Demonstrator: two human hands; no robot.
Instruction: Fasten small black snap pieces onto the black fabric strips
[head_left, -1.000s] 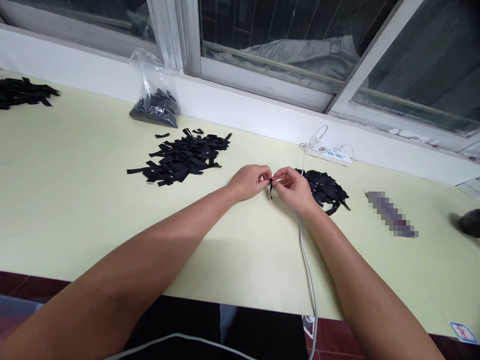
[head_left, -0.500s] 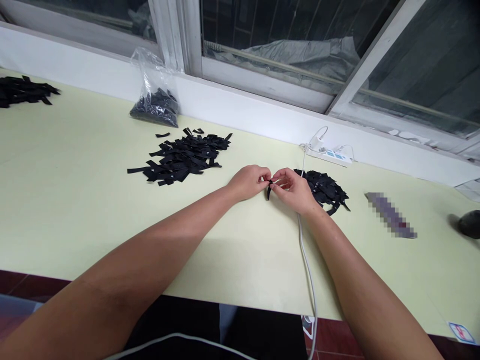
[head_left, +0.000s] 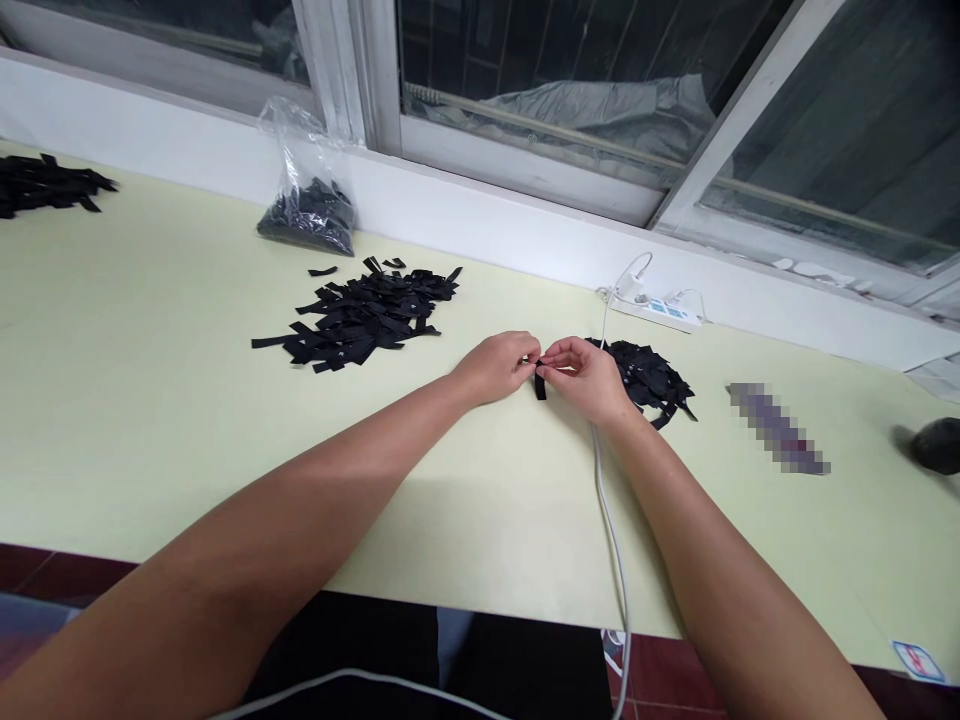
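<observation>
A short black fabric strip (head_left: 541,386) hangs down between my two hands, above the table. My left hand (head_left: 496,366) pinches its upper end with thumb and fingertips. From the other side my right hand (head_left: 586,378) pinches the same end, the fingertips of both hands nearly meeting. The part of the strip inside the fingers is hidden. Just behind my right hand lies a heap of black strips (head_left: 651,375). A larger pile of black strips (head_left: 367,315) spreads on the table to the left of my left hand.
A clear plastic bag (head_left: 307,215) of black pieces stands by the wall. Another black pile (head_left: 52,185) lies far left. A white cable (head_left: 609,520) runs under my right wrist from a power strip (head_left: 660,312). A blurred flat object (head_left: 780,430) lies right, near a dark round object (head_left: 937,446).
The hanging end of the strip has turned and now shows its flat side more broadly. Both hands keep their pinch in almost the same place.
</observation>
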